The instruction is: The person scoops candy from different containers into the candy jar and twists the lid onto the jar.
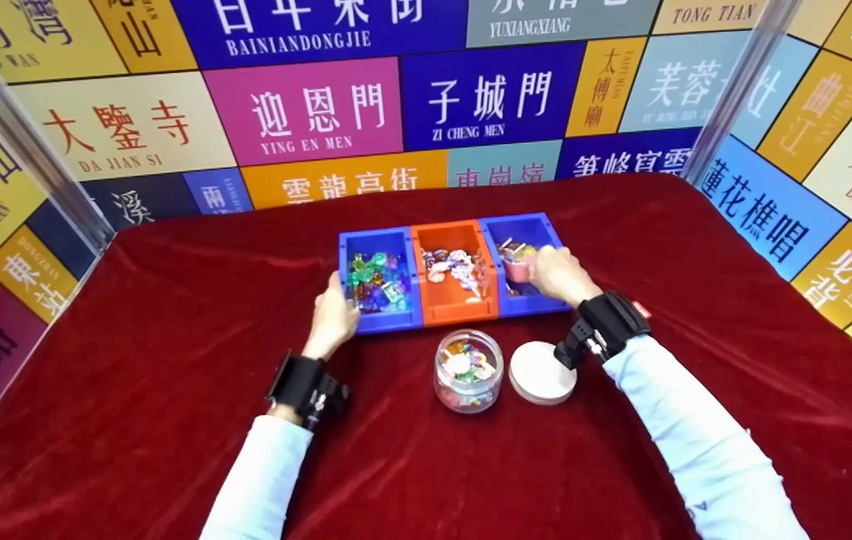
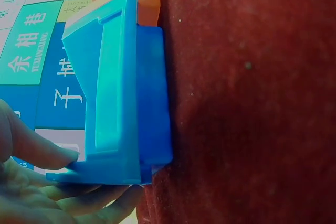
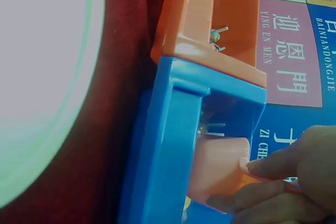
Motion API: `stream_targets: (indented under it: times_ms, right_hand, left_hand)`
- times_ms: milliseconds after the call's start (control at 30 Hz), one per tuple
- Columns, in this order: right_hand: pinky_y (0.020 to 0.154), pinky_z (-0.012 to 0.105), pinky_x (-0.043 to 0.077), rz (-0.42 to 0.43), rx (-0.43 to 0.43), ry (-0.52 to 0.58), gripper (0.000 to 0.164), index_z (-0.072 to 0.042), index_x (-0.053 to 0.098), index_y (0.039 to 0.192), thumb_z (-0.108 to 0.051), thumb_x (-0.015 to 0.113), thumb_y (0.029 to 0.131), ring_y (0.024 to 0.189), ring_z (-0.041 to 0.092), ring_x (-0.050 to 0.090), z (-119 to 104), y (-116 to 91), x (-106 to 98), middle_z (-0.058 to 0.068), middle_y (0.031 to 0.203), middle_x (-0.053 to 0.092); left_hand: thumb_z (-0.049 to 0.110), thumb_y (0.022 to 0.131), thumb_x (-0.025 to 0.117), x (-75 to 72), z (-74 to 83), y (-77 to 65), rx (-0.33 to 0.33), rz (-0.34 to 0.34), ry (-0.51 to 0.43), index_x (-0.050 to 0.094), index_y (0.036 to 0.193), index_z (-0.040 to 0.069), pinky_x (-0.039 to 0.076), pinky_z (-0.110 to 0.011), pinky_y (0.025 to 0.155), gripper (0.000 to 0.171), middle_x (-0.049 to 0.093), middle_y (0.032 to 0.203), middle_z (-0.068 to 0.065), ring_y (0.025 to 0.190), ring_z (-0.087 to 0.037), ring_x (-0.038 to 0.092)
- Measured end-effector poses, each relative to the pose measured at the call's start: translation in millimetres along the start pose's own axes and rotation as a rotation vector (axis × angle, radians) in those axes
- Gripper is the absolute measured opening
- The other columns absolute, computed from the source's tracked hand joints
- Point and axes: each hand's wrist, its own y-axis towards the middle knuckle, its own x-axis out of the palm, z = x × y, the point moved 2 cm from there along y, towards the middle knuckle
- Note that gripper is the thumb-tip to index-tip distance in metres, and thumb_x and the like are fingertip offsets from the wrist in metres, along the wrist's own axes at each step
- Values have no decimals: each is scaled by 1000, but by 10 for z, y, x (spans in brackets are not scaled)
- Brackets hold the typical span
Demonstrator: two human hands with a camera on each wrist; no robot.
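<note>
My left hand (image 1: 334, 319) grips the outer side wall of the left blue bin (image 1: 383, 321), thumb on one face and fingers along the other in the left wrist view. That bin holds colourful clear beads (image 1: 377, 285). My right hand (image 1: 561, 271) holds a pink scoop (image 3: 220, 169) down inside the right blue bin (image 3: 181, 124). White sticks and small pieces lie around the scoop, partly hidden by it. Between the two blue bins, the orange bin (image 1: 460, 311) contains wrapped candies (image 1: 456, 270).
A glass jar (image 1: 469, 394) with mixed colourful pieces stands in front of the bins. Beside it on the right lies a white round lid (image 1: 542, 373), below my right wrist. Dark red cloth (image 1: 193, 360) covers the table, and printed panels (image 1: 306, 112) rise behind it.
</note>
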Motion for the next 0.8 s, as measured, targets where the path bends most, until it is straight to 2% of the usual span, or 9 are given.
stream_targets:
  times_ms: [100, 267, 333, 567, 700, 800]
  right_hand:
    - [69, 53, 47, 13, 0, -12, 25, 8, 58, 87, -12, 43, 85, 86, 43, 56, 1, 1, -3, 33, 97, 57]
    - [64, 54, 47, 92, -57, -32, 23, 3, 57, 71, -11, 43, 83, 82, 44, 58, 29, -41, 39, 30, 91, 60]
    - [63, 54, 47, 100, -61, -19, 25, 1, 56, 68, -12, 42, 84, 81, 44, 58, 45, -55, 62, 30, 90, 60]
    - [72, 55, 46, 1, 70, 47, 29, 8, 59, 91, -15, 40, 86, 90, 43, 55, 32, -31, 51, 34, 100, 56]
    - [71, 54, 47, 4, 37, 9, 25, 5, 60, 88, -14, 43, 85, 91, 43, 56, -16, -5, 33, 31, 100, 57]
    - [67, 53, 47, 56, -28, -12, 22, 2, 59, 80, -14, 45, 84, 86, 42, 57, -18, -4, 54, 28, 95, 59]
  left_hand:
    - [-10, 76, 45, 3, 0, 3, -4, -9, 4, 23, 135, -9, 36, -41, 97, 63, 48, 121, -29, 112, -39, 46]
    - [-10, 76, 46, -3, -3, 6, -27, -30, 1, 20, 137, -8, 36, -41, 98, 66, 49, 120, -28, 111, -38, 47]
    - [-10, 76, 46, -2, -1, 2, -27, -31, 6, 20, 137, -8, 36, -41, 98, 66, 49, 120, -29, 111, -38, 47]
    - [-11, 77, 45, 31, -7, -8, -22, -40, 2, 20, 136, -8, 35, -41, 99, 65, 48, 121, -29, 113, -38, 46]
    - [-10, 77, 45, 27, -4, 0, -19, -47, 3, 19, 137, -9, 35, -41, 98, 65, 48, 121, -30, 113, -39, 46]
    - [-10, 77, 46, 5, -3, 7, -21, -29, 13, 20, 136, -8, 35, -41, 98, 65, 48, 121, -29, 112, -38, 46]
